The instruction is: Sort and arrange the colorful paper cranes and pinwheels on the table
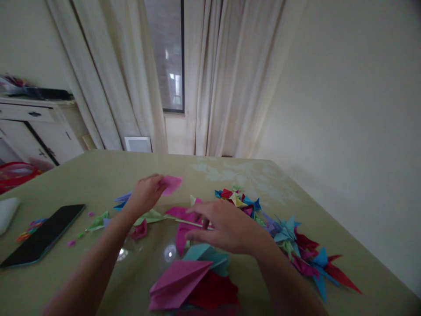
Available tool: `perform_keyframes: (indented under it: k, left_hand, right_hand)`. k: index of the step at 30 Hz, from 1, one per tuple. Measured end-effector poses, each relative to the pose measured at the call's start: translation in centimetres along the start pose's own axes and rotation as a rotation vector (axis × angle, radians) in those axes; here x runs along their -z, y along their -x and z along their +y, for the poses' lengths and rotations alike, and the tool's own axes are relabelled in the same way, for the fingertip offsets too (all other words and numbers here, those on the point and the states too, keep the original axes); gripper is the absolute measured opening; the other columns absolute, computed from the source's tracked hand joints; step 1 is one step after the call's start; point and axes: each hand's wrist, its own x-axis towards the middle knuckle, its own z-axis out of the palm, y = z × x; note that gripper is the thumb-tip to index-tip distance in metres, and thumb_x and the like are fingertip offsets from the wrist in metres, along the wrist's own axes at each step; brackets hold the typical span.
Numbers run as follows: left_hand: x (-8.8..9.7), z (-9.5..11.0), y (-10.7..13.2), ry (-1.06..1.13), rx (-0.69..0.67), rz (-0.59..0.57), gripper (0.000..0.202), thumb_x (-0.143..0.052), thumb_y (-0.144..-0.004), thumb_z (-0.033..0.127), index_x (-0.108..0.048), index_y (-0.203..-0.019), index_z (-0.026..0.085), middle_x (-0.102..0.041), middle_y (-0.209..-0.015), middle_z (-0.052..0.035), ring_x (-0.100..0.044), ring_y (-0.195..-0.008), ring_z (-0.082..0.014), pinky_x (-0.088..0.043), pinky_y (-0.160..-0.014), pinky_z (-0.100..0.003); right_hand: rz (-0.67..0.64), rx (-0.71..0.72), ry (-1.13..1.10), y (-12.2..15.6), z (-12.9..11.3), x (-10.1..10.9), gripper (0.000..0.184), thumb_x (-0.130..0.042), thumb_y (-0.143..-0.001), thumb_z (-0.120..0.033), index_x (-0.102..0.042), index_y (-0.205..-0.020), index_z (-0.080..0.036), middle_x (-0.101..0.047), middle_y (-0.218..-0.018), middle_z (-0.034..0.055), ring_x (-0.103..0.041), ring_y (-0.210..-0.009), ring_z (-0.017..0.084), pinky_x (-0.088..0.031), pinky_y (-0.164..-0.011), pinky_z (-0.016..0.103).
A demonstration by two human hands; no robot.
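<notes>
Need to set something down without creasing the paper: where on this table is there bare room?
One broad patch is the far-left tabletop, bordered by its far edge, the left hand and the phone. Another, with a pale floral pattern, lies between that edge and the folded-paper heap. It's crowded around the right hand, with folded sheets on its near side.

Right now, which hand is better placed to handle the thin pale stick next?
Probably the right hand: it is at the thin pale stick, while the left hand holds pink paper farther away.
</notes>
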Motion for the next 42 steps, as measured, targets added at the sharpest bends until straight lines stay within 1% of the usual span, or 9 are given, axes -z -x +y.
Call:
perform_keyframes:
  k: [4,11,16,23,27,30,34,39,42]
  left_hand:
    - [5.3,4.2,1.5,0.308,-0.266,0.073,0.026,-0.050,-0.107,0.035,-0.068,-0.094,0.022,-0.072,-0.091,-0.0042,-0.067,-0.085,-0.0219,-0.049,-0.080,-0.032]
    - [9.3,9.0,4.2,0.407,-0.464,-0.065,0.025,-0.052,-0.108,0.030,-0.076,-0.105,0.026,-0.077,-0.098,-0.0014,-0.069,-0.091,-0.0184,-0.048,-0.084,-0.029]
    - [6.4,3.3,1.9,0.270,-0.124,-0.105,0.035,-0.047,-0.105,0.036,-0.078,-0.097,0.023,-0.079,-0.098,-0.0060,-0.072,-0.091,-0.0223,-0.052,-0.085,-0.032]
    - [-0.2,-2.2,1.4,-0.076,0.061,-0.536,0.015,-0.074,-0.073,0.014,-0.081,-0.081,0.026,-0.080,-0.088,-0.0040,-0.075,-0.086,-0.0239,-0.050,-0.075,-0.030]
    - [-0.1,-2.4,1.2,-0.092,0.050,-0.471,0.017,-0.066,-0.079,0.015,-0.080,-0.081,0.024,-0.079,-0.096,-0.0082,-0.074,-0.096,-0.0258,-0.052,-0.084,-0.033]
    - [1.6,-2.9,0.7,-0.025,0.013,-0.259,0.023,-0.058,-0.090,0.031,-0.079,-0.095,0.023,-0.078,-0.108,-0.0107,-0.071,-0.107,-0.0279,-0.051,-0.096,-0.037]
    - [4.8,-2.7,0.9,0.284,-0.002,-0.064,0.038,-0.050,-0.096,0.052,-0.073,-0.098,0.022,-0.077,-0.094,-0.0072,-0.070,-0.086,-0.0249,-0.055,-0.079,-0.034]
    - [8.6,2.2,2.8,0.533,-0.152,-0.057,0.036,-0.057,-0.102,0.053,-0.075,-0.102,0.022,-0.078,-0.091,-0.0029,-0.070,-0.082,-0.0198,-0.055,-0.074,-0.028]
    - [9.8,6.4,4.0,0.548,-0.340,-0.045,0.027,-0.060,-0.105,0.045,-0.078,-0.104,0.025,-0.080,-0.099,-0.0014,-0.073,-0.090,-0.0178,-0.055,-0.082,-0.028]
  right_hand:
    - [0.384,0.018,0.022,-0.3,-0.4,-0.1,0.053,-0.074,-0.101,-0.044,-0.058,-0.148,-0.024,-0.070,-0.130,0.0090,-0.068,-0.108,0.023,-0.052,-0.091,0.034]
    - [0.427,0.063,0.133,-0.1,-0.1,0.0,0.003,-0.070,-0.102,-0.020,-0.073,-0.101,-0.020,-0.062,-0.116,0.0053,-0.065,-0.102,0.018,-0.050,-0.090,0.030]
    - [0.247,-0.001,0.184,0.9,-0.7,1.1,0.009,-0.073,-0.100,-0.020,-0.073,-0.092,-0.018,-0.066,-0.105,0.0043,-0.064,-0.093,0.017,-0.046,-0.082,0.029]
    - [-0.165,0.135,0.041,1.6,-0.6,0.9,0.011,-0.081,-0.095,-0.032,-0.080,-0.092,-0.021,-0.076,-0.088,-0.0003,-0.066,-0.082,0.015,-0.042,-0.075,0.027]
    - [-0.133,0.080,0.004,1.5,-0.5,0.8,0.030,-0.079,-0.095,-0.052,-0.083,-0.098,-0.023,-0.078,-0.090,0.0020,-0.067,-0.082,0.016,-0.041,-0.072,0.027]
    - [0.000,0.009,0.017,1.1,-0.7,1.1,0.033,-0.071,-0.101,-0.052,-0.081,-0.099,-0.020,-0.077,-0.088,0.0032,-0.066,-0.079,0.016,-0.040,-0.070,0.028]
    - [0.204,-0.040,0.025,0.4,-0.8,0.9,0.030,-0.071,-0.102,-0.046,-0.077,-0.110,-0.018,-0.076,-0.096,0.0043,-0.067,-0.084,0.017,-0.045,-0.077,0.029]
    - [0.453,0.037,-0.072,0.0,-0.8,0.2,0.051,-0.069,-0.103,-0.048,-0.060,-0.146,-0.023,-0.072,-0.124,0.0088,-0.067,-0.093,0.018,-0.052,-0.081,0.032]
    - [0.514,0.081,-0.071,0.0,-0.8,0.1,0.039,-0.070,-0.104,-0.039,-0.065,-0.140,-0.024,-0.072,-0.125,0.0085,-0.068,-0.099,0.019,-0.053,-0.085,0.032]
